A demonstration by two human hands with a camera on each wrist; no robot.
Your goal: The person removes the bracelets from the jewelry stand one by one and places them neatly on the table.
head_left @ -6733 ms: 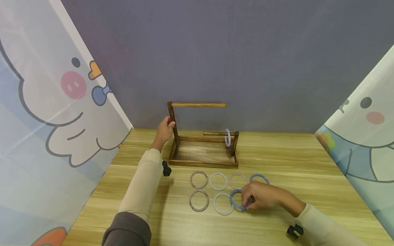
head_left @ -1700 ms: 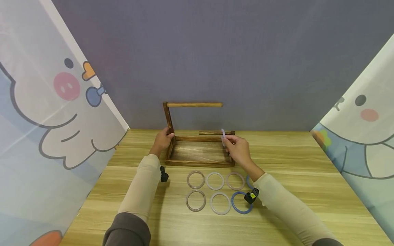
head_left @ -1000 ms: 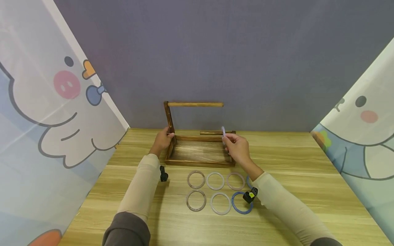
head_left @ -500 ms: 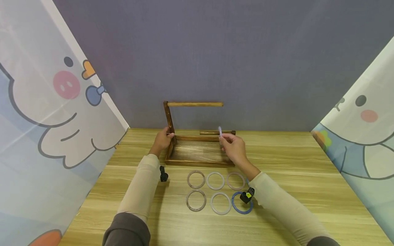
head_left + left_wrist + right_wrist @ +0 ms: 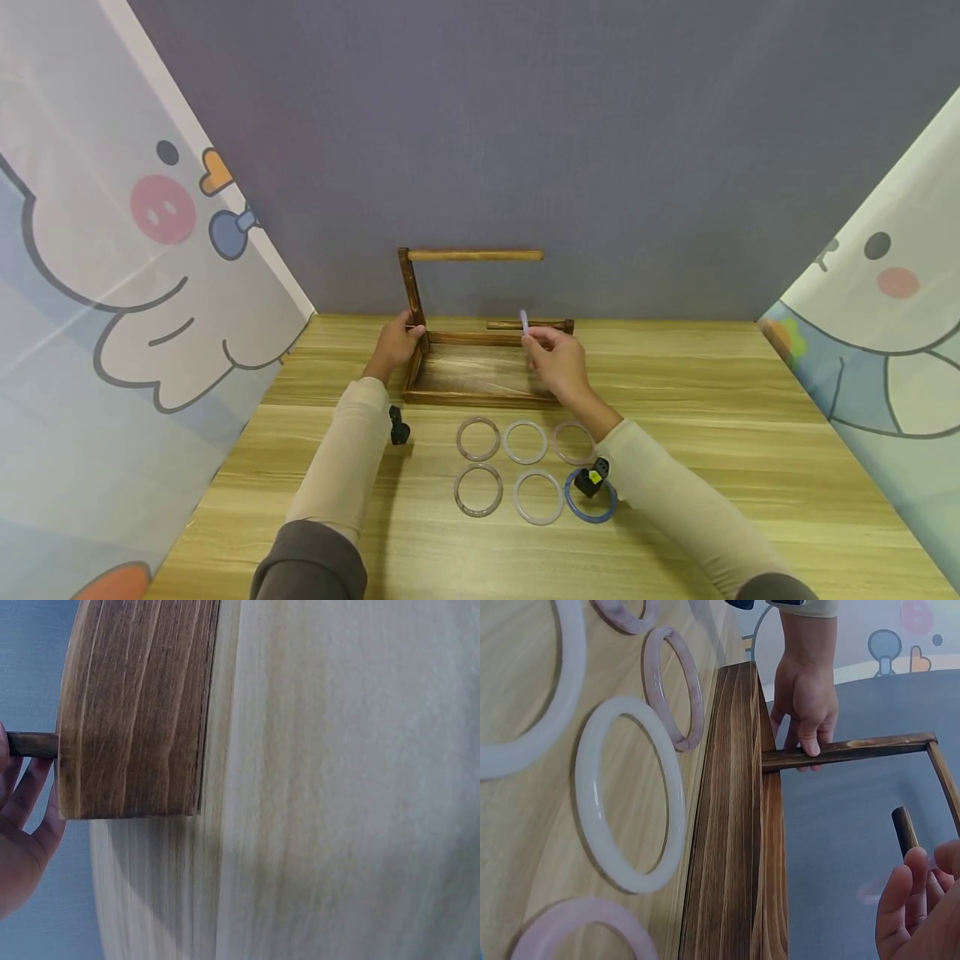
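Observation:
My left hand [image 5: 393, 343] grips the lower left post [image 5: 412, 287] of a dark wooden bangle stand [image 5: 480, 398]; the right wrist view shows the thumb laid along that post [image 5: 855, 748]. With thumb and fingertips, my right hand [image 5: 558, 358] pinches a lavender bangle [image 5: 524, 322]. The bangle stands on edge around the stand's short lower bar [image 5: 502, 324], about midway along it. Its lower part is hidden by my fingers. In the right wrist view the bar's free end [image 5: 904, 829] sticks out past the fingertips.
In front of the stand, bangles lie flat in two rows: brownish [image 5: 477, 490], white [image 5: 537, 497], pinkish [image 5: 573, 442] and blue [image 5: 590, 496]. My right sleeve and wrist camera [image 5: 592, 477] overlap the right-hand ones. The long upper bar [image 5: 476, 255] carries no bangle.
Earlier my right hand was at a blue bangle on the table; then it took the lavender bangle near the right post. Hand and bangle have since slid left along the bar. The left hand moved lower.

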